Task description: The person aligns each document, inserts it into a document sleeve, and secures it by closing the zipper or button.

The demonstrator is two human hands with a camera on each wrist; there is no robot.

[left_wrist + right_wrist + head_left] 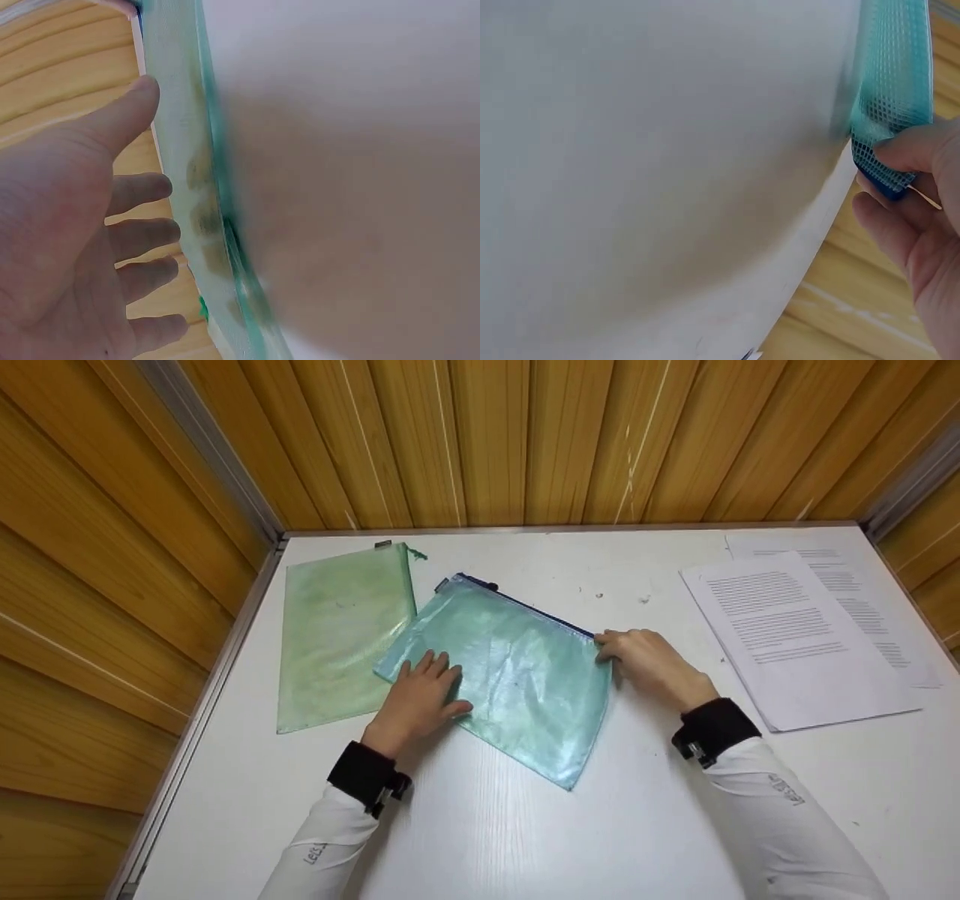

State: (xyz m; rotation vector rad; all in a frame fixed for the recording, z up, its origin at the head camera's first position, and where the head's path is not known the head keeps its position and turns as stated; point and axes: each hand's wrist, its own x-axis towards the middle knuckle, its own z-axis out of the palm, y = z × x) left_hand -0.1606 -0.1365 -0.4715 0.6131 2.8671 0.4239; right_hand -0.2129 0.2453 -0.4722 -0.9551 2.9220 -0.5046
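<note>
A blue-green zipper pouch [525,675] with a dark blue zipper lies tilted across the middle of the table. At its upper right corner, by the zipper's end, my right hand [645,660] pinches the edge; the right wrist view shows the thumb on the mesh face of the pouch [896,82] and fingers behind it. My left hand [421,697] rests with straight, spread fingers on the pouch's lower left part. In the left wrist view that hand [90,217] has its fingertips at the pouch's surface. A second, yellow-green pouch [337,637] lies to the left, partly under the blue-green one.
Printed paper sheets [802,645] lie stacked and overlapping at the table's right side. The white table [480,840] meets wood-look panels [495,442] at the back and a metal-framed panel at the left. Small dark specks mark the tabletop behind the pouch.
</note>
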